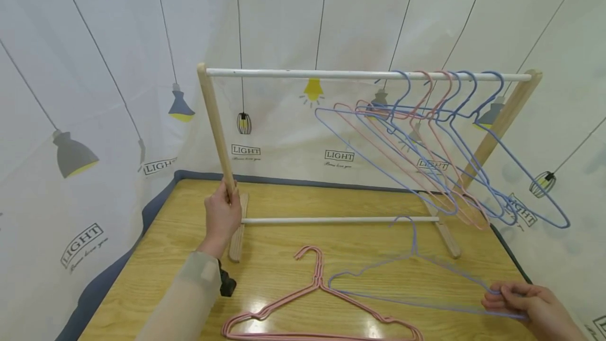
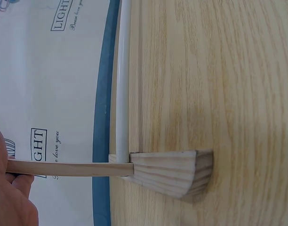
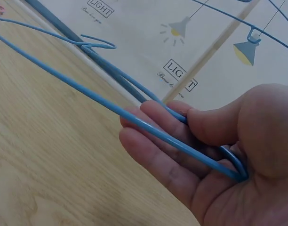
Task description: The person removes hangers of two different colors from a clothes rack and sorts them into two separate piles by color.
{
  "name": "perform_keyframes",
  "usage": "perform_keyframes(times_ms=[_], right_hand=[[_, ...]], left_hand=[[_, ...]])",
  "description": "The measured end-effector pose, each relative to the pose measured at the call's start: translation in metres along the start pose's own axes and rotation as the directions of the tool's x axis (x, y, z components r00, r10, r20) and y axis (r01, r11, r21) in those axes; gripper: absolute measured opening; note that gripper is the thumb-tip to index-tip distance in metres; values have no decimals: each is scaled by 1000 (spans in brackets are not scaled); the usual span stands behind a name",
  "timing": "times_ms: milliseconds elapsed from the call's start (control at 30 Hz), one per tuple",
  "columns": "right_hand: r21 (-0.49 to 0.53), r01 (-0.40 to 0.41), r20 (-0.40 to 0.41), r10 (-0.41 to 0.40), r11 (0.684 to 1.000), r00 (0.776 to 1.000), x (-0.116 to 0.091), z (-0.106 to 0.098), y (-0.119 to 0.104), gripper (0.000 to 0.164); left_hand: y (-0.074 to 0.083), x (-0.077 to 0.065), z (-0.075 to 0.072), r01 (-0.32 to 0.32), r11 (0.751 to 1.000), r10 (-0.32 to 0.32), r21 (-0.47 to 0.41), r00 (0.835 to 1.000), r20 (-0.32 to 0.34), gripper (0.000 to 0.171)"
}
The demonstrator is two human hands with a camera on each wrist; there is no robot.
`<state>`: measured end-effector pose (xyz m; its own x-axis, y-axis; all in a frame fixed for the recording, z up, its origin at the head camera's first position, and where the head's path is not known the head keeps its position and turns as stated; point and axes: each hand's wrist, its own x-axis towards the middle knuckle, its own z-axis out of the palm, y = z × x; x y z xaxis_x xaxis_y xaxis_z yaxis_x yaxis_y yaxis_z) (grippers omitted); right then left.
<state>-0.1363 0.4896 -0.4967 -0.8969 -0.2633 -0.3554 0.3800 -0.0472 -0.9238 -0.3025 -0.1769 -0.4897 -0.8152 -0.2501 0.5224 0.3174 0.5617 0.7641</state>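
My left hand (image 1: 224, 217) grips the left wooden post (image 1: 215, 120) of a small clothes rack, low down near its foot (image 2: 167, 172). In my right hand (image 1: 532, 304) is one end of a blue wire hanger (image 1: 412, 259), pinched between thumb and fingers. That hanger is held over the table, its hook toward the rack. The right wrist view shows the hanger's wire (image 3: 101, 106) lying across my fingers, its bend against the palm. Several pink hangers (image 1: 317, 278) lie stacked on the table between my arms.
Blue and pink hangers (image 1: 440, 141) hang on the right part of the rack's white top bar (image 1: 293, 73). A lower white bar (image 1: 331, 220) joins the feet. The wooden table (image 1: 156, 272) ends at a lamp-printed curtain (image 1: 279, 30) with a dark blue hem.
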Motion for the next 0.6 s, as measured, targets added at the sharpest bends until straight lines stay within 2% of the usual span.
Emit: perform_keyframes(times_ms=[33, 100, 167, 233, 300, 400, 433, 500, 600], right_hand=[[-21, -19, -16, 18, 1000, 1000, 1, -1, -1, 36], [-129, -44, -88, 33, 991, 996, 3, 0, -3, 34], [-274, -70, -188, 18, 959, 982, 7, 2, -4, 34], [-437, -85, -283, -47, 896, 958, 10, 7, -6, 35], [-587, -89, -331, -138, 804, 933, 13, 12, -8, 37], [-721, -67, -335, -262, 690, 905, 14, 19, -12, 38], [-748, -60, -333, -295, 661, 895, 14, 21, -13, 38], [-772, -31, -324, -351, 635, 878, 12, 28, -15, 37], [-778, 49, -297, -435, 627, 850, 10, 43, -18, 32]], left_hand=[[0, 0, 0, 0, 1000, 0, 3, 1000, 0, 26], [0, 0, 0, -7, 1000, 7, 8, 1000, -2, 26], [1, 0, 0, -9, 1000, 9, 13, 1000, -3, 25], [2, 0, -1, -7, 1000, 7, 14, 1000, -5, 25], [3, 0, -1, -3, 1000, 3, 16, 1000, -5, 25], [3, 0, -1, 7, 1000, -7, 15, 1000, -5, 25], [3, 0, -1, 10, 1000, -10, 16, 1000, -5, 24], [3, 0, 0, 12, 1000, -12, 20, 1000, -7, 24], [2, 0, 1, 13, 1000, -13, 26, 1000, -9, 22]])
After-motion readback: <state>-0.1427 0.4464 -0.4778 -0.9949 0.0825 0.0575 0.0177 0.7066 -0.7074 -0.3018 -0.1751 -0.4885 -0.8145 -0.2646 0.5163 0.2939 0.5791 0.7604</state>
